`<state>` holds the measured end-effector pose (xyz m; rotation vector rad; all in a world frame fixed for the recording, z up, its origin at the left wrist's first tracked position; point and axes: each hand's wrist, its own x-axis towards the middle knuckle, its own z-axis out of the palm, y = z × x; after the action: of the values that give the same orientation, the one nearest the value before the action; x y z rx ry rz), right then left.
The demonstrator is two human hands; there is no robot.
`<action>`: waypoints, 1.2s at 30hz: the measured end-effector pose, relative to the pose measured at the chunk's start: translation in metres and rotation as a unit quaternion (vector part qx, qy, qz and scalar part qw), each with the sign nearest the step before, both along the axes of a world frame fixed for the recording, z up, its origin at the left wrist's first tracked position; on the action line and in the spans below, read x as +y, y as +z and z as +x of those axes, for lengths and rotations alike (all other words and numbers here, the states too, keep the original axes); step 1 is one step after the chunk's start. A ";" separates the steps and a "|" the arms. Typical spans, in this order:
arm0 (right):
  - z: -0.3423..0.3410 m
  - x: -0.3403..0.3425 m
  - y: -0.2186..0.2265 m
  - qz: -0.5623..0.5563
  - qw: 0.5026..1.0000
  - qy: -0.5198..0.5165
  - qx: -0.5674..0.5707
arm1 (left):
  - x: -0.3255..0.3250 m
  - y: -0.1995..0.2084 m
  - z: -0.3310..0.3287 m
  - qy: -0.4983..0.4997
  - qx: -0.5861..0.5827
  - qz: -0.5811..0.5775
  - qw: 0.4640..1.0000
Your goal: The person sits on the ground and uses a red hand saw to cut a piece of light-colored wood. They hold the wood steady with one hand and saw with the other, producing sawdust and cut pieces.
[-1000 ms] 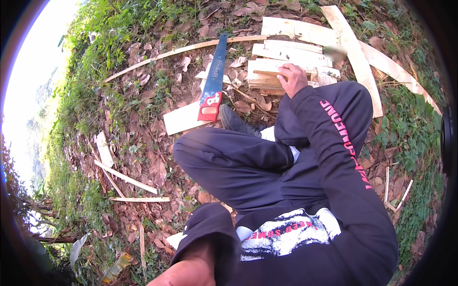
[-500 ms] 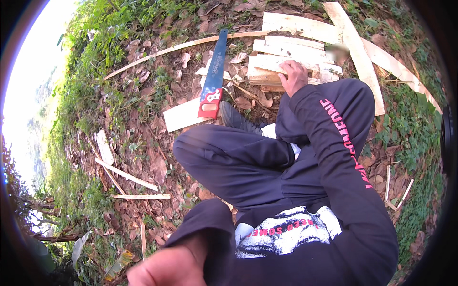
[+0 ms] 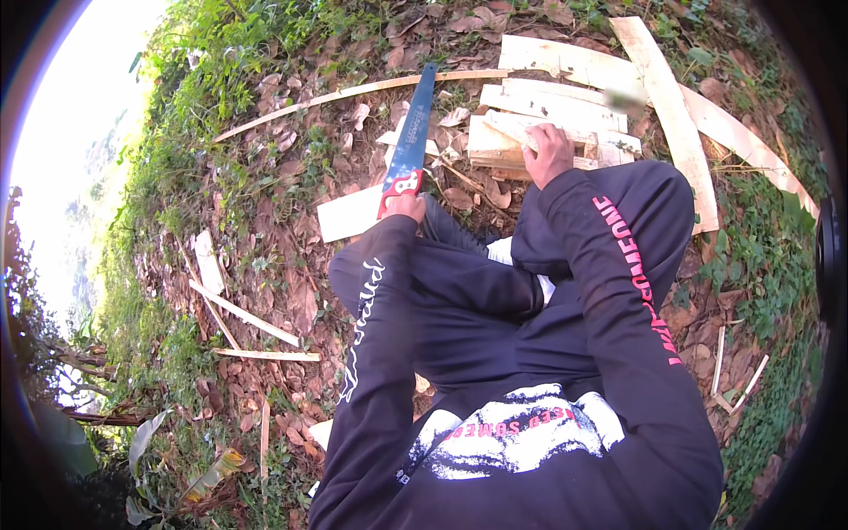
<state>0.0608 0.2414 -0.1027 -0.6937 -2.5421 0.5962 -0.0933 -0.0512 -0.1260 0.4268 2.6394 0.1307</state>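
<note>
A handsaw [image 3: 413, 132] with a blue blade and red handle lies on the ground at the left, its tip pointing away. My left hand [image 3: 405, 207] is at the rear of its handle, fingers closed on it and partly hidden. Under the handle lies a pale flat board [image 3: 349, 215]. To the right, a stack of short pale wooden boards [image 3: 508, 146] sits in front of my crossed legs. On its near board, my right hand [image 3: 549, 152] rests with curled fingers gripping the wood.
A long plank [image 3: 667, 115] lies across another board [image 3: 742, 141] at the far right. A thin wooden strip [image 3: 327, 95] runs behind the saw. Offcut strips [image 3: 247, 314] lie at the left among dry leaves, with green plants [image 3: 168, 132] beyond.
My left hand has moved from near my body at the lower left forward to the saw's handle, closing on it. My right hand stays on the wood stack. The view has shifted slightly.
</note>
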 end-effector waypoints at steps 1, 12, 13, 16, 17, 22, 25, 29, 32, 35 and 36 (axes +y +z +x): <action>-0.002 -0.003 0.004 -0.008 1.000 0.007 0.003 | -0.011 -0.010 -0.006 0.003 0.007 -0.013 1.000; -0.004 -0.004 -0.001 -0.046 0.998 0.006 0.031 | -0.029 -0.032 -0.004 -0.022 0.075 -0.117 0.990; -0.004 -0.002 -0.003 -0.049 0.998 0.007 0.034 | -0.026 -0.026 -0.003 -0.027 0.068 -0.139 0.988; -0.007 -0.002 -0.003 -0.065 0.997 0.012 0.036 | -0.027 -0.021 -0.005 -0.021 0.053 -0.163 0.985; -0.007 -0.003 -0.003 -0.074 0.997 0.011 0.032 | -0.029 -0.022 -0.005 -0.017 0.050 -0.164 0.985; -0.005 0.001 -0.009 -0.084 0.995 0.019 0.048 | -0.040 -0.047 -0.006 -0.039 0.118 -0.119 0.985; -0.006 0.001 -0.009 -0.085 0.994 0.027 0.057 | -0.038 -0.038 -0.008 -0.034 0.115 -0.147 0.982; -0.005 0.002 -0.010 -0.096 0.993 0.025 0.057 | -0.029 -0.023 0.000 -0.050 0.143 -0.190 0.970; -0.005 0.003 -0.009 -0.095 0.995 0.020 0.037 | -0.026 -0.009 0.009 -0.023 0.172 -0.172 0.970; -0.004 0.004 -0.010 -0.084 0.996 0.012 0.022 | -0.017 0.011 0.009 0.026 0.113 -0.144 0.983; -0.005 0.003 -0.008 -0.080 0.997 0.010 0.019 | -0.021 0.018 0.008 0.036 0.117 -0.100 0.987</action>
<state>0.0558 0.2441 -0.1111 -0.7042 -2.4884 0.8188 -0.0851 -0.0718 -0.1081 0.2949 2.8633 -0.1701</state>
